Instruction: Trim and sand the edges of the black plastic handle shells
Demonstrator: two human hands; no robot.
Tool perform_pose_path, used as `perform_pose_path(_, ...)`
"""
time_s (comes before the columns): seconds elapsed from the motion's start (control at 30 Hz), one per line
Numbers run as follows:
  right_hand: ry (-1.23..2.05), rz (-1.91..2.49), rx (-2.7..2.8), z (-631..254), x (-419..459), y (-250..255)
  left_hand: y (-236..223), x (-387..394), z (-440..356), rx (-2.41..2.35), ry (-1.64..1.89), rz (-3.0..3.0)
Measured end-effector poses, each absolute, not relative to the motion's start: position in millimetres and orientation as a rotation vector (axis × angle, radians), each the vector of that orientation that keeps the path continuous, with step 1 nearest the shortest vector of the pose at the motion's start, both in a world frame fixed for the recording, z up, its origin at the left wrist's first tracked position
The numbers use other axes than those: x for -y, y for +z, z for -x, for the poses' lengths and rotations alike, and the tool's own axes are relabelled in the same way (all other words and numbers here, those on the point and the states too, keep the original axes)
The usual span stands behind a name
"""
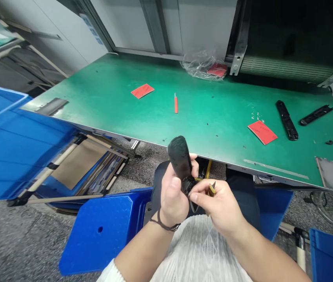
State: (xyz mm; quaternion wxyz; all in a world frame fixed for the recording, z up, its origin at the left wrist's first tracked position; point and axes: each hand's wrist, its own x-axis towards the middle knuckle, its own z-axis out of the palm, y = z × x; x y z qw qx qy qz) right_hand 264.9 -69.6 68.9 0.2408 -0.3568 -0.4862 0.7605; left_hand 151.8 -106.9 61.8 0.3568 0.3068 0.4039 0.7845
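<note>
Above my lap, my left hand [174,196] is closed around a long black plastic part [179,156], which it holds upright and slightly tilted, its rounded end up. My right hand [217,201] has thumb and forefinger pressed together at the lower section of that part. Tucked in the same right hand is a slim yellowish tool [211,190] with a dark pointed tip; its exact kind cannot be made out. What the right fingertips pinch is hidden. On the green table [110,94] ahead lies a small red-handled craft knife [176,103].
Red sandpaper-like pieces [142,91] [262,132] lie on the table. Two black plastic parts [286,120] [316,114] rest at the right. A clear plastic bag [198,64] sits at the back. Blue bins [98,231] surround my seat; a cart with cardboard [75,162] stands at the left.
</note>
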Motion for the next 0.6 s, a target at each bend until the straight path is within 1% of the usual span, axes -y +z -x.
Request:
perform_pose_path(0.03, 2.092, 0.985, 1.284, -265.5, 69.3, 68.3, 61.2, 107.0, -152.6, -1.048, 2.026, -0.799)
perform_pose_path(0.1, 1.999, 1.016, 1.275, -266.7, 69.8, 67.9, 60.5, 105.7, -153.9, -1.046, 2.049, -0.753)
perform_pose_path(0.2, 1.765, 1.028, 1.394, -270.0, 71.0, 68.0, 60.3, 101.4, -153.8, -1.025, 2.075, -0.635)
perform_pose_path(0.3, 1.601, 0.995, 1.537, -278.6, 69.2, 63.8, 61.0, 96.6, -147.9, -0.967, 2.103, -0.575)
perform_pose_path(0.43, 1.222, 0.956, 1.762, -295.5, 60.5, 49.7, 64.4, 91.8, -126.9, -0.821, 2.182, -0.308)
perform_pose_path(0.5, 1.144, 0.837, 1.832, -300.9, 56.5, 43.8, 65.4, 89.8, -114.1, -0.769, 2.147, -0.100)
perform_pose_path(0.6, 1.125, 0.476, 1.989, -301.4, 54.2, 40.4, 63.0, 84.9, -101.2, -0.697, 2.064, 0.119)
